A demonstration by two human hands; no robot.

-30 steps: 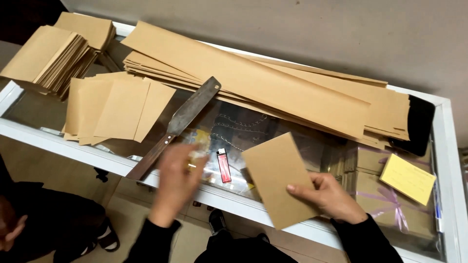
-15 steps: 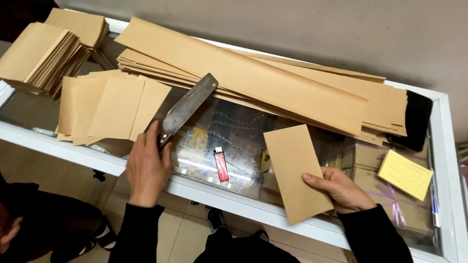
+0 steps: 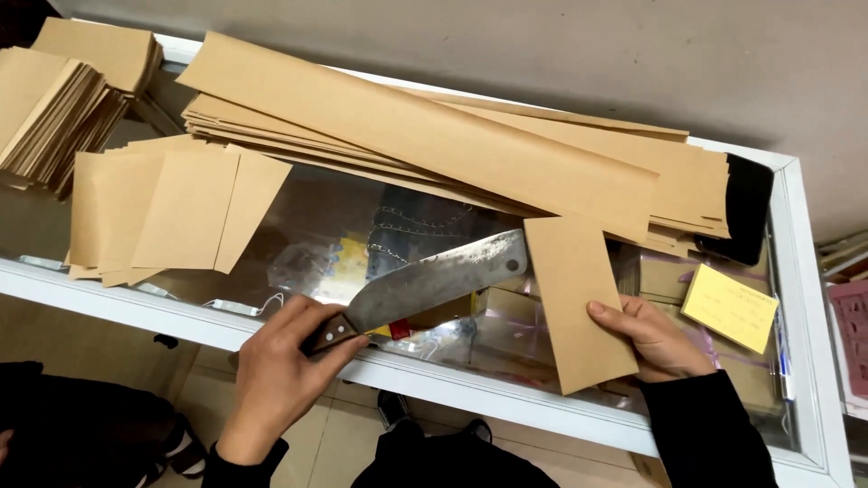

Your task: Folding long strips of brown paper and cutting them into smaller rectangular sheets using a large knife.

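My left hand (image 3: 276,370) grips the dark wooden handle of a broad steel knife (image 3: 434,282). Its blade lies low over the glass counter top (image 3: 316,230), tip pointing right and meeting the left edge of a folded brown paper piece (image 3: 579,298). My right hand (image 3: 653,339) pins that paper piece by its right side near the counter's front edge. Long brown paper strips (image 3: 434,145) lie stacked diagonally across the back of the counter.
Cut brown paper rectangles (image 3: 172,217) are fanned out at the left, with thicker stacks (image 3: 54,99) at the far left corner. A yellow note pad (image 3: 731,307) and a black object (image 3: 746,208) sit at the right. The white counter frame (image 3: 470,384) runs along the front.
My left hand took up the knife by its handle and swung the blade to the right, until it met the paper piece. My right hand kept holding the paper, which shifted slightly.
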